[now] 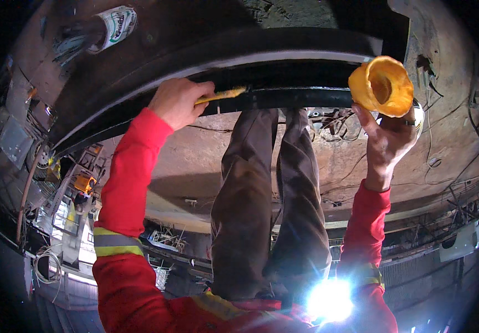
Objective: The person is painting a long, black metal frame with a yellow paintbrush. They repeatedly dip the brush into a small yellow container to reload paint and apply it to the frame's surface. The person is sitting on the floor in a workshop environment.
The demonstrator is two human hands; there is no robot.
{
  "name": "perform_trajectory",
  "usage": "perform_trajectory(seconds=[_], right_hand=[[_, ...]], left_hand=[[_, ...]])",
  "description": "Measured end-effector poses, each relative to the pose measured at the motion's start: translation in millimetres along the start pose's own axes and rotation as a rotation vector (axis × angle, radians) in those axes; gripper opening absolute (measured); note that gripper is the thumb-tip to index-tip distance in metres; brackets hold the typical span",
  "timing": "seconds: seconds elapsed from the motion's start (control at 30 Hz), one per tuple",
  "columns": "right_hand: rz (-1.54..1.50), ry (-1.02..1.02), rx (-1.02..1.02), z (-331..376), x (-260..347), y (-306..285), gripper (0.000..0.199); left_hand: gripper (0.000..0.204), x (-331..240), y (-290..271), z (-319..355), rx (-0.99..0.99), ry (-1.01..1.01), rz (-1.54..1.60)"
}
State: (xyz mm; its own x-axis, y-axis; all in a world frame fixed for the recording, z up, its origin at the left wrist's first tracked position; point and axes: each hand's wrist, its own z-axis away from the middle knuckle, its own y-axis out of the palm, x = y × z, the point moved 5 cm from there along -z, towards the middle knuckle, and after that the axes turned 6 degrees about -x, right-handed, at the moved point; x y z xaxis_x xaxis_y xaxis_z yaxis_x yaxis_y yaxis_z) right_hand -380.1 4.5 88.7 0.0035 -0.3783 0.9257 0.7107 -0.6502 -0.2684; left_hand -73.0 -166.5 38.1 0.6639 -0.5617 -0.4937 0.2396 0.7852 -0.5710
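Note:
My left hand (179,104) is closed around a slim yellow brush (221,95). The far end of the brush meets a long black metal beam (300,97) that curves across the view in front of my legs. In my right hand (389,141) is a yellow-orange cup (381,87) with an uneven, wavy rim. It is tilted so that its brownish inside shows; I cannot tell what it contains. My thumb and fingers support the cup from below, close to the right end of the beam.
A white bucket (118,28) with green marking lies beyond the beam at the far left. Cables and coiled bits (339,125) litter the brown floor on the right. A bright light (329,301) glares near my right sleeve. Tools and a yellow-orange object (84,183) lie at the left.

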Motion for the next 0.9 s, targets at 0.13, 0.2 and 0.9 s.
perform_trajectory(seconds=[0.13, 0.2, 0.9], right_hand=[[0.039, -0.013, -0.008, 1, 4, 8, 0.056], [0.04, -0.018, -0.018, 1, 4, 12, 0.057], [0.012, 0.017, -0.051, -7, -4, -7, 0.061]], left_hand=[[0.02, 16, -6, -3, -0.081, -0.02, -0.046], [0.02, 17, 12, -14, -0.067, -0.026, -0.152], [0.022, -53, -8, -62, -0.026, 0.137, 0.213]])
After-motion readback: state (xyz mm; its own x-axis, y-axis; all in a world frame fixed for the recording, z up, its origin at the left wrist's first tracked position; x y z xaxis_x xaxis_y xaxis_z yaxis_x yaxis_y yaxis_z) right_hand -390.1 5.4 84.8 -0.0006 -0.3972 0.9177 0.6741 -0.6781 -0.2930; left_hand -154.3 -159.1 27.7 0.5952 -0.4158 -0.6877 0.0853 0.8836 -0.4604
